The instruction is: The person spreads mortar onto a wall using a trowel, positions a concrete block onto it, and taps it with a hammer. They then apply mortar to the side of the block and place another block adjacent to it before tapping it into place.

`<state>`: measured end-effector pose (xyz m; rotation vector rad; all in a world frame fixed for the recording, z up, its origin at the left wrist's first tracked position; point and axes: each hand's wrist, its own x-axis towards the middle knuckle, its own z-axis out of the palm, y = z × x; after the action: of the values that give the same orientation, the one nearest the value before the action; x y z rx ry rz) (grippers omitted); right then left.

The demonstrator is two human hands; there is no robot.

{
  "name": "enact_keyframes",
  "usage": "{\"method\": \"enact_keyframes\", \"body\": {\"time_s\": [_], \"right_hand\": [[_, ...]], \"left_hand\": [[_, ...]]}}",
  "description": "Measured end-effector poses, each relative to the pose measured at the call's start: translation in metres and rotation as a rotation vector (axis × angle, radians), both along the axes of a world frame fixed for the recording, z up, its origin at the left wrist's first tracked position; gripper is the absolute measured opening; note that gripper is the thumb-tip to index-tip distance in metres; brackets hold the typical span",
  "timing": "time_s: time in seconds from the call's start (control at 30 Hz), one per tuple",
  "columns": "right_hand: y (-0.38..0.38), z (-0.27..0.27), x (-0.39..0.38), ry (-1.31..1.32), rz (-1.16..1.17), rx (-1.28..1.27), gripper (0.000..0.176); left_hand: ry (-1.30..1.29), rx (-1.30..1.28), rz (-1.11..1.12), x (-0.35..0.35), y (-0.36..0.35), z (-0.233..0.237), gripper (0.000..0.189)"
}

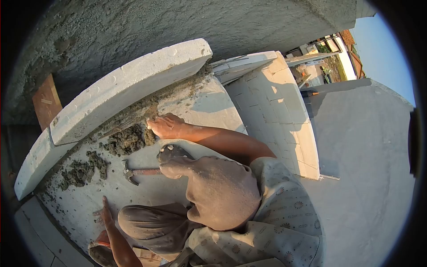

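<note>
Mortar (126, 141) sits in rough grey lumps on the pale slab (160, 189), near the inner side of the long curved white block (133, 84). A second mortar heap (84, 171) lies nearer the shorter white block (34, 162), with crumbs scattered around it. Thin mortar smear runs along the foot of the long block.

Right hand (167, 127): at the edge of the lumps, fingers bent and close together, fingertips toward the block base. Can't tell if it's gripping anything; the palm side is hidden.

Left hand (105, 214): low over the slab, fingers apart, one pointing out toward the second heap. Nothing visible in it. Contact with the slab unclear. Bucket (101, 253) with a reddish inside is right by that forearm.

Hammer (142, 171) lies on the slab between the lumps and the person's knees, head toward the second heap, handle end at the dark-covered foot (174, 152). Rough grey wall (178, 22) behind the blocks; reddish-brown board (46, 102) beyond the block joint.
</note>
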<state>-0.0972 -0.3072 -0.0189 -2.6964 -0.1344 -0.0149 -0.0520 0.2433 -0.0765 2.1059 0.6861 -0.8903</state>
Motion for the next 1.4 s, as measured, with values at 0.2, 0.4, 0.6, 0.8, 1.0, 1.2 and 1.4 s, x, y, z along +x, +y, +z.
{"method": "enact_keyframes", "body": {"time_s": [0.2, 0.4, 0.6, 0.8, 1.0, 1.2, 1.4], "right_hand": [[-0.026, 0.005, -0.057, 0.27, -0.207, 0.12, 0.023], [-0.022, 0.029, -0.201, 0.407, -0.585, 0.365, 0.031], [-0.002, -0.003, -0.325, 0.387, -0.938, 0.58, 0.031], [0.017, -0.008, -0.33, 0.385, -1.209, 0.594, 0.027], [-0.001, 0.05, -0.278, 0.274, -1.148, 0.682, 0.027], [-0.022, 0.25, -0.107, -0.103, -0.83, 0.897, 0.015], [0.051, 0.352, 0.027, -0.037, -0.122, 1.286, 0.024]], "left_hand": [[0.029, -0.027, -0.042, 0.003, -0.015, 0.013, 0.095], [0.145, -0.117, -0.087, -0.006, -0.025, 0.051, 0.089], [0.392, -0.581, 0.274, -0.019, -0.074, 0.135, 0.078], [0.256, -0.316, -0.127, -0.047, -0.082, 0.152, 0.072], [0.168, -0.416, -0.105, -0.089, -0.093, 0.164, 0.072], [-0.254, -0.702, 0.338, -0.157, -0.079, 0.177, 0.056], [-0.428, -0.287, 0.699, -0.256, -0.078, 0.224, 0.05]]}}
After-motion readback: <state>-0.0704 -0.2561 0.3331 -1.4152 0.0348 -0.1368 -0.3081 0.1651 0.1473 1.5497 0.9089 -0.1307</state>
